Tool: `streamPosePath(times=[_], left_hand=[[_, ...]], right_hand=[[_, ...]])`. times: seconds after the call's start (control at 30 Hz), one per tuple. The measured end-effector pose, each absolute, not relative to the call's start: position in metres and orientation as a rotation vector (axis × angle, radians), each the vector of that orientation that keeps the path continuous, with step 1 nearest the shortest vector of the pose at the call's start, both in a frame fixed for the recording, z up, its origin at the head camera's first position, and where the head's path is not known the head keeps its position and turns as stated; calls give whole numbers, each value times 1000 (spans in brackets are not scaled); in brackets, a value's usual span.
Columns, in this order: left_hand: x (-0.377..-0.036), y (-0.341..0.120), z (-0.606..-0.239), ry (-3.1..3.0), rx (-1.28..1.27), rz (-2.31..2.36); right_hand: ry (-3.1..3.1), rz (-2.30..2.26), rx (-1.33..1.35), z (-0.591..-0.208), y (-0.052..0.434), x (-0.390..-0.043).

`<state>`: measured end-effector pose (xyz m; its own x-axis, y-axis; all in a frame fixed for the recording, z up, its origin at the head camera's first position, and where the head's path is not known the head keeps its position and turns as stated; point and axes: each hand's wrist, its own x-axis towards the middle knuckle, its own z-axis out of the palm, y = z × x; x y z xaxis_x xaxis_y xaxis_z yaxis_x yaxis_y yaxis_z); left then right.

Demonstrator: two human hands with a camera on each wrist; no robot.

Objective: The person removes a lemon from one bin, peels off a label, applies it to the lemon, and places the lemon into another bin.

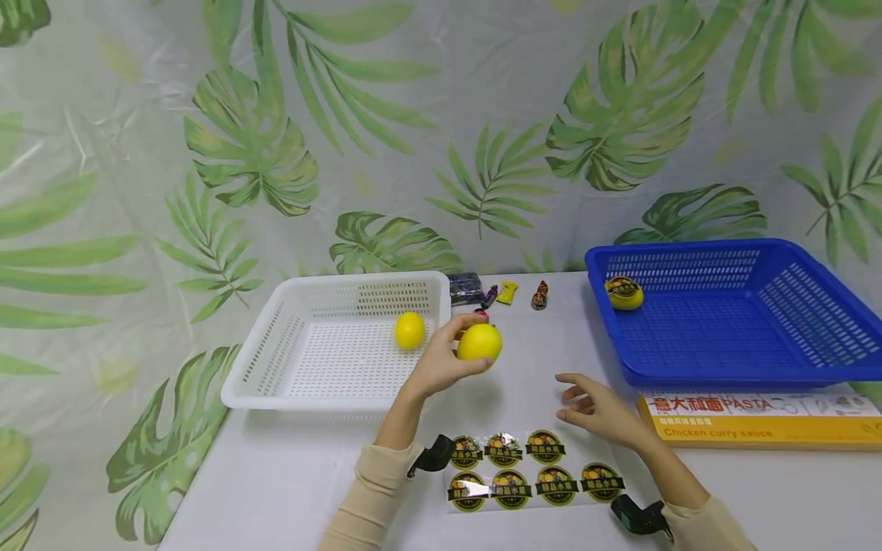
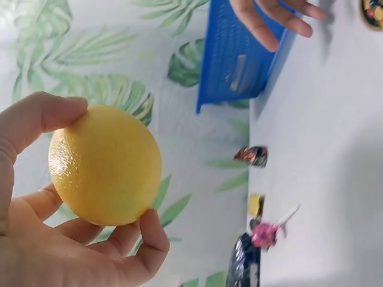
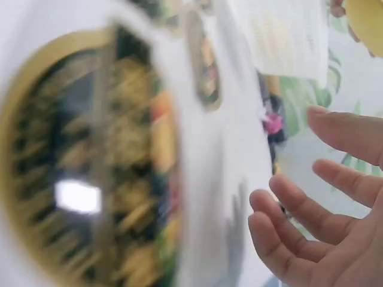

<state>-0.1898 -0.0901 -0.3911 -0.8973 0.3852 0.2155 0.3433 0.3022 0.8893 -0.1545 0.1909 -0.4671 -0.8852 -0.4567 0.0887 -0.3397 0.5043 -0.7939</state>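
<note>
Lemon (image 1: 478,342): being gripped in left hand (image 1: 441,363), right of white basket (image 1: 255,367), above sticker sheet (image 1: 534,471). Right hand (image 1: 599,409) hovering slack, holding nothing. Step: likely labelling; next, peeling sticker, pressing flat.

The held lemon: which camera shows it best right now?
Left wrist view: the lemon fills the frame, sharp, fingertips of the left hand around it. Head view shows it small, partly covered by fingers. Right wrist view catches only a yellow edge at the top corner.
</note>
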Motion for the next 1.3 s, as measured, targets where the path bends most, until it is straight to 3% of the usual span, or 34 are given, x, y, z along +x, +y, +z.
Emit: streamPosePath(times=[0.33, 0.57, 1.3], left_hand=[[-196, -30, -435, 2644, 789, 1360], [-210, -12, -467, 2627, 853, 1125], [-222, -17, -476, 2516, 791, 1105]], right_hand=[[2699, -1263, -678, -477, 201, -143], [2630, -1178, -731, -479, 203, -141], [2710, -1058, -717, -484, 205, -136]])
